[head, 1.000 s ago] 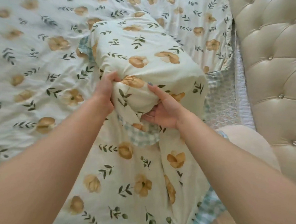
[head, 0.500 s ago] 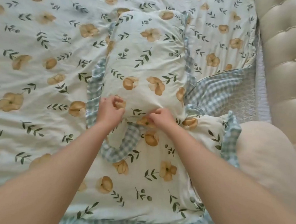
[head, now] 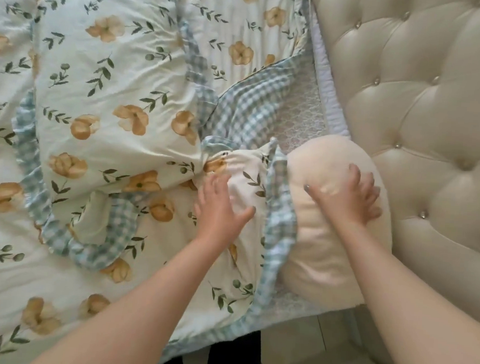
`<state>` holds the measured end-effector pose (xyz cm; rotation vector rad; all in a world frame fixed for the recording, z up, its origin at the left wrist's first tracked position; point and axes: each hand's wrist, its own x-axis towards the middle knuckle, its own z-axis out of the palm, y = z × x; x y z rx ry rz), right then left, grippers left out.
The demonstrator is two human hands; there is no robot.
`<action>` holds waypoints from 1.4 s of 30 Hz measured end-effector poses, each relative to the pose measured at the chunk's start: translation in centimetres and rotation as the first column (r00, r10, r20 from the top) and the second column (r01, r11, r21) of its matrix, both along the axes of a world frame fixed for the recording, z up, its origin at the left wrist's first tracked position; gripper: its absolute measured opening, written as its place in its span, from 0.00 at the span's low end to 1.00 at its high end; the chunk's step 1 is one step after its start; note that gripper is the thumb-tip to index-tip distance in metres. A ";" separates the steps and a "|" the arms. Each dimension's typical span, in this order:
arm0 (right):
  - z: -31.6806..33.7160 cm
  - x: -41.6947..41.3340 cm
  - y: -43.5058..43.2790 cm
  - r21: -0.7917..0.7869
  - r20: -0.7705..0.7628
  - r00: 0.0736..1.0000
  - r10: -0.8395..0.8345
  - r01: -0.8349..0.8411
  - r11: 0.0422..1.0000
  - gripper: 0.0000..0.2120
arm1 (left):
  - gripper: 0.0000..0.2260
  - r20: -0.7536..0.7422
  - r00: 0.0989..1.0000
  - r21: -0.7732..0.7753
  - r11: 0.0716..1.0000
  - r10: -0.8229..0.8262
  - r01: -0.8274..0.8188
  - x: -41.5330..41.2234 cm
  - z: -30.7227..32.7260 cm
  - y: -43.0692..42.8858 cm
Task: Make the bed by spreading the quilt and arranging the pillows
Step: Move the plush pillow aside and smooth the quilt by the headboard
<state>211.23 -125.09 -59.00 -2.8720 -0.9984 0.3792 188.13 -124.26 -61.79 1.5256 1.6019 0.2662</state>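
Head view looked down on a soft cotton quilt (head: 58, 277), pale with tan flowers and green sprigs, its check underside turned up near the tufted cream headboard (head: 423, 108). A plump floral pillow (head: 109, 95) with a blue gingham frill lay on the quilt, its long axis running from lower left toward the top of the frame. A second floral pillow (head: 241, 283), rumpled and partly under the first, lay nearer the bed edge, its frill standing against a smooth cream inner pillow (head: 324, 260). That oval pad sat by the headboard, long axis along it. The left hand (head: 220, 208) rested flat on the second pillow, fingers spread, gripping nothing. The right hand (head: 347, 197) pressed the cream pad, fingers splayed wide.
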 end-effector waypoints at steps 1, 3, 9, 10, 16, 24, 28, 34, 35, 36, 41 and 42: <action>-0.3 1.0 -0.9 -0.049 -0.077 0.995 -0.070 0.066 0.997 0.56 | 0.33 -0.011 0.997 0.095 0.993 -0.074 0.075 1.1 0.3 -0.3; -1.0 2.7 -2.2 -0.066 -0.237 0.961 -0.141 0.129 0.989 0.62 | 0.27 -0.014 0.970 0.264 0.935 -0.242 0.237 3.7 1.1 -0.8; -2.6 4.7 -3.7 0.007 -0.339 0.940 -0.033 0.038 0.999 0.56 | 0.13 0.170 0.875 0.310 0.867 -0.454 0.390 10.3 2.4 -6.9; -2.8 5.0 -4.0 0.020 -0.346 0.938 -0.011 0.019 1.000 0.55 | 0.12 0.165 0.886 0.234 0.889 -0.434 0.393 10.5 1.7 -8.0; -5.0 2.0 -6.6 -0.018 -0.247 0.895 0.372 -0.388 0.921 0.63 | 0.30 -0.251 0.919 -0.118 0.952 -0.303 0.282 5.4 -3.7 -7.4; -6.4 3.2 -5.7 -0.099 -0.256 0.870 0.422 -0.458 0.884 0.69 | 0.51 -0.648 0.364 -0.314 0.670 -0.669 0.673 0.3 -5.6 -4.8; -6.7 2.2 -5.3 -0.104 -0.238 0.875 0.422 -0.454 0.885 0.69 | 0.42 -0.576 0.402 -0.164 0.582 -0.712 0.796 2.6 -6.6 -6.1; -7.0 2.2 -6.1 -0.094 -0.231 0.883 0.409 -0.438 0.894 0.68 | 0.46 -0.465 0.385 -0.323 0.557 -0.797 0.765 3.7 -6.8 -4.9; -6.9 2.4 -6.0 -0.093 -0.235 0.881 0.410 -0.440 0.893 0.68 | 0.43 -0.420 0.430 -0.326 0.575 -0.799 0.750 3.9 -6.5 -4.8; -6.7 2.5 -5.9 -0.092 -0.240 0.880 0.409 -0.440 0.893 0.67 | 0.39 -0.362 0.500 -0.321 0.608 -0.787 0.726 3.9 -6.2 -4.7; -5.6 3.2 -6.3 -0.052 -0.282 0.870 0.404 -0.434 0.899 0.62 | 0.22 -0.026 0.785 -0.228 0.769 -0.619 0.598 2.0 -2.4 -5.3; -5.3 3.5 -6.4 -0.024 -0.298 0.867 0.399 -0.425 0.905 0.57 | 0.21 0.058 0.819 -0.202 0.797 -0.571 0.570 1.9 -1.1 -5.2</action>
